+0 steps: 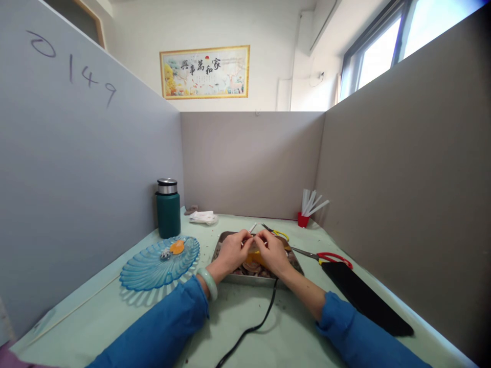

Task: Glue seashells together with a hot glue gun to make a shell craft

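Note:
Over a metal tray (pixel 245 280), my left hand (pixel 235 249) and my right hand (pixel 271 251) meet fingertip to fingertip. Both are closed in a pinch; whatever sits between the fingers is too small or hidden to name. A short white stick (pixel 252 227) pokes up just behind the fingertips, and I cannot tell what it is attached to. Beneath the hands, the tray holds brown round pieces (pixel 251 267) and an orange-yellow object (pixel 258 256), partly covered by my hands. A black cord (pixel 264 319) runs from the tray's front toward me.
Left stand a blue scalloped plate (pixel 143 268) bearing an orange piece (pixel 177 247), and a green bottle (pixel 168 212). White tissue (pixel 203 217) lies behind. Right are yellow-handled scissors (pixel 281 234), red-handled scissors (pixel 333 257), a black flat strip (pixel 366 296) and a red cup (pixel 303 220) of white sticks. Grey partitions enclose three sides.

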`<control>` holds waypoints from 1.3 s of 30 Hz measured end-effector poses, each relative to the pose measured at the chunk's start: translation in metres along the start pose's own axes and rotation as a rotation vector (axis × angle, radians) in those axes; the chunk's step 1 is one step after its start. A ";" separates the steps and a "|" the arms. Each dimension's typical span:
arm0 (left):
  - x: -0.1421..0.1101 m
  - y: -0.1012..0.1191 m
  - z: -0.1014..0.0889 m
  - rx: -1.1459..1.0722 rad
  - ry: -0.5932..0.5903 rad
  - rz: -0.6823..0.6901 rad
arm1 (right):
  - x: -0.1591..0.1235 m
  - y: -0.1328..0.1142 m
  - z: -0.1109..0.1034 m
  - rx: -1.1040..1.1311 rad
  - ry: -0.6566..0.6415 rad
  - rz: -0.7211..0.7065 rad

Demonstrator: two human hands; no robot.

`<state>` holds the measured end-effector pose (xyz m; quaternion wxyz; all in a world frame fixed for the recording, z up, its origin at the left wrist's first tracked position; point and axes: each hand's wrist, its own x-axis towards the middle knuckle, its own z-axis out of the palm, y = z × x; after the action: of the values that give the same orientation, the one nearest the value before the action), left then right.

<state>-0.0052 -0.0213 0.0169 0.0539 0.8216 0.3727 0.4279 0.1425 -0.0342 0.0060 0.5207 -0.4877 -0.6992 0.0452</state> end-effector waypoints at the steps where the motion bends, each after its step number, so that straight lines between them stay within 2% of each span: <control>1: 0.000 0.000 0.000 0.001 -0.002 0.000 | 0.000 0.000 0.000 0.000 -0.001 -0.003; 39: 0.001 -0.001 0.000 -0.018 -0.006 0.000 | 0.000 0.000 0.001 0.007 0.008 -0.018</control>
<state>-0.0052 -0.0204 0.0168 0.0622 0.8223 0.3687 0.4289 0.1423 -0.0337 0.0055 0.5255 -0.4798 -0.7014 0.0412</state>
